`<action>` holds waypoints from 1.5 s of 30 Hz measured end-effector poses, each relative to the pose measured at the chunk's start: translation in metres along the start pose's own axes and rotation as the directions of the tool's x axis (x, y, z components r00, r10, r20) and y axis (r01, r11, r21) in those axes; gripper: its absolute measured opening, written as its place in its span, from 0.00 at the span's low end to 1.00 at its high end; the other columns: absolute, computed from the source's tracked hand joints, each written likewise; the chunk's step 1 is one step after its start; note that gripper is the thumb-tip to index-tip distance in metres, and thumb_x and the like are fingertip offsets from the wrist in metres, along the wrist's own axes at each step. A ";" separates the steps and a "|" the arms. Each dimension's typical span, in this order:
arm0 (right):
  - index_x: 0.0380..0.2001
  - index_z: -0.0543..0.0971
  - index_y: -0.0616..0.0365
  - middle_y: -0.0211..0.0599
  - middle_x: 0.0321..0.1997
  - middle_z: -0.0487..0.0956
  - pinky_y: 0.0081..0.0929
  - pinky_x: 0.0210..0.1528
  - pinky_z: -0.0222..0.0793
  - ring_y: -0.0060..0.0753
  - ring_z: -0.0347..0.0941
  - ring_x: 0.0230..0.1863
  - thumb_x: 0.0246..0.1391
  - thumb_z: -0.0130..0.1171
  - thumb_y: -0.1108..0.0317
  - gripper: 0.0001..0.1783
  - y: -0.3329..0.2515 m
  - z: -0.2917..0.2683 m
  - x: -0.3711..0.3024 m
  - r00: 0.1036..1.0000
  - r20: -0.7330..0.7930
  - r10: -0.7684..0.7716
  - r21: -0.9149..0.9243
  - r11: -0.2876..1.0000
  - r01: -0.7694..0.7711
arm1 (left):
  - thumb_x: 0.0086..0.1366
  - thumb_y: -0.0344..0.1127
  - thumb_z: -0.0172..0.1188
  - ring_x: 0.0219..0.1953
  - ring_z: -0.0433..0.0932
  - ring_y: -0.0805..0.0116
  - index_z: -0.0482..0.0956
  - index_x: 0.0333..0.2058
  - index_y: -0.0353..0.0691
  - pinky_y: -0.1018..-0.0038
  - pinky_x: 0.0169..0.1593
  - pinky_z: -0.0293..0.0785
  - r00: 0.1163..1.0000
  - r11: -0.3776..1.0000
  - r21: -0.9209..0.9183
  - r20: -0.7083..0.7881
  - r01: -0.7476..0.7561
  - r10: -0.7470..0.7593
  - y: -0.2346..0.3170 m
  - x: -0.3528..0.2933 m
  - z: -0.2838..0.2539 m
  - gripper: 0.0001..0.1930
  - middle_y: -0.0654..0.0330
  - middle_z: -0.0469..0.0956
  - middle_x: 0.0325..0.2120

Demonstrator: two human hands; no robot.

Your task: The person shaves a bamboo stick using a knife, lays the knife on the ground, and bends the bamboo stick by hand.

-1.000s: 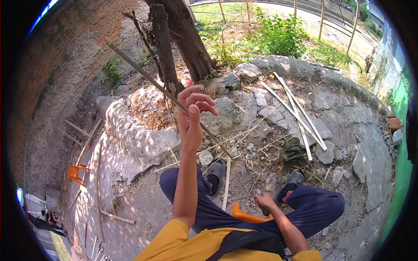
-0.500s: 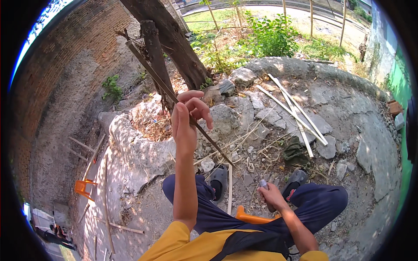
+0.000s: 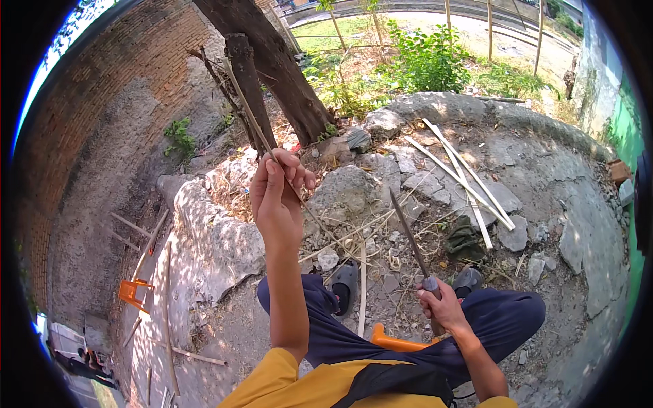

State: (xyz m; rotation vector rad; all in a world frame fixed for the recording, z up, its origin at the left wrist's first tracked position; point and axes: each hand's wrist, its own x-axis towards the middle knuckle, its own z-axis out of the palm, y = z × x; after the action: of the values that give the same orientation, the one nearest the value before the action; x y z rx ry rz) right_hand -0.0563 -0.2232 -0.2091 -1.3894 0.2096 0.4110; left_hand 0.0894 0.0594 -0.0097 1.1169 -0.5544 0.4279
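My left hand (image 3: pixel 277 197) is raised in front of me and pinches a long thin bamboo strip (image 3: pixel 246 102). The strip slants from beside the tree trunk at its upper end down toward the ground, and now shows its narrow edge. Lower and to the right, my right hand (image 3: pixel 445 309) is wrapped around the handle of a long knife (image 3: pixel 408 234). Its dark narrow blade points up and away from me, apart from the strip. Fine curled shavings (image 3: pixel 354 238) lie on the rubble between and beyond my feet.
I sit on an orange stool (image 3: pixel 398 342). Pale bamboo slats (image 3: pixel 466 180) lie crossed on broken concrete ahead right, near a dark green cloth (image 3: pixel 464 239). A leaning tree trunk (image 3: pixel 286 81) stands ahead left. Another orange stool (image 3: pixel 136 294) and several poles (image 3: pixel 168 319) are at left.
My right hand has lifted the knife, and its blade now points upward. My left hand has shifted slightly left and turned the strip, so it looks thinner.
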 end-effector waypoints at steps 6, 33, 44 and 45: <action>0.41 0.74 0.61 0.26 0.21 0.71 0.18 0.20 0.61 0.14 0.65 0.18 0.59 0.62 0.66 0.12 -0.014 0.012 -0.017 0.998 0.064 0.009 0.103 0.995 -0.015 | 0.75 0.52 0.44 0.28 0.62 0.71 0.72 0.47 0.34 0.69 0.35 0.64 0.999 0.999 -0.038 -0.038 -0.024 0.022 0.012 0.002 0.016 0.23 0.65 0.62 0.25; 0.39 0.74 0.60 0.24 0.17 0.69 0.20 0.22 0.58 0.14 0.63 0.18 0.62 0.57 0.60 0.13 -0.131 0.087 -0.049 0.894 0.359 -0.266 0.225 0.955 0.194 | 0.70 0.72 0.31 0.10 0.46 0.80 0.74 0.45 0.35 0.77 0.13 0.53 0.904 0.833 0.352 0.155 -0.426 0.397 0.043 0.030 0.079 0.41 0.72 0.47 0.13; 0.40 0.73 0.61 0.25 0.18 0.70 0.20 0.22 0.60 0.15 0.65 0.18 0.62 0.57 0.63 0.12 -0.121 0.088 -0.045 0.919 0.321 -0.230 0.250 0.956 0.152 | 0.77 0.55 0.38 0.14 0.58 0.79 0.78 0.39 0.27 0.82 0.17 0.59 0.944 0.922 0.234 0.199 -0.308 0.265 0.052 0.043 0.072 0.32 0.64 0.62 0.17; 0.40 0.73 0.61 0.25 0.18 0.70 0.20 0.22 0.60 0.15 0.65 0.18 0.62 0.57 0.63 0.12 -0.122 0.088 -0.045 0.921 0.317 -0.228 0.268 0.953 0.144 | 0.77 0.55 0.38 0.12 0.55 0.80 0.77 0.41 0.28 0.82 0.15 0.55 0.956 0.968 0.151 0.248 -0.198 0.157 0.053 0.044 0.067 0.31 0.67 0.59 0.15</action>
State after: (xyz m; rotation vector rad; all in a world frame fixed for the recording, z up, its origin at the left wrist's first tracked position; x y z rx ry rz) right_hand -0.0572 -0.1594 -0.0660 -1.0670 -0.1588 0.4460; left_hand 0.0795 0.0199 0.0774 1.3005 -0.8434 0.5120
